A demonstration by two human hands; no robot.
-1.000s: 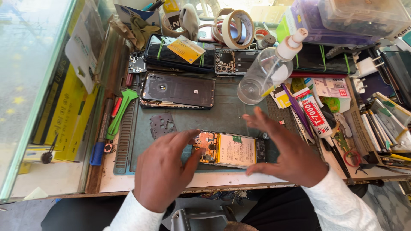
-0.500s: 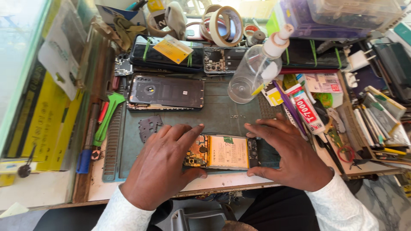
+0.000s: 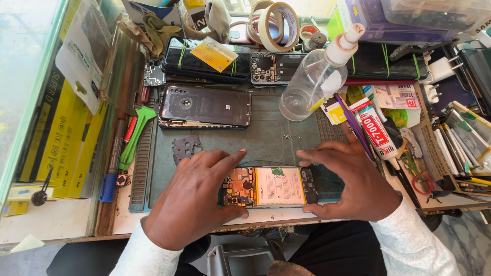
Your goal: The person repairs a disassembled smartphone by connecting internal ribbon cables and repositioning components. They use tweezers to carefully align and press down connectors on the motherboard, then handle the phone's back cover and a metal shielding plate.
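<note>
Opened phone [image 3: 273,186], back off w/ battery & boards showing, lies at front edge of green work mat [image 3: 266,138]. Left hand [image 3: 192,202] & right hand [image 3: 353,179] grip its ends, fingers curled round. Removed back cover [image 3: 207,106] lies further back; spray bottle [image 3: 312,76] behind right hand.

My left hand [image 3: 192,197] lies palm down at lower centre-left of the frame, fingers spread and pointing right. My right hand [image 3: 353,179] mirrors it at lower centre-right, fingers curled, thumb low, white sleeves at both wrists.
</note>
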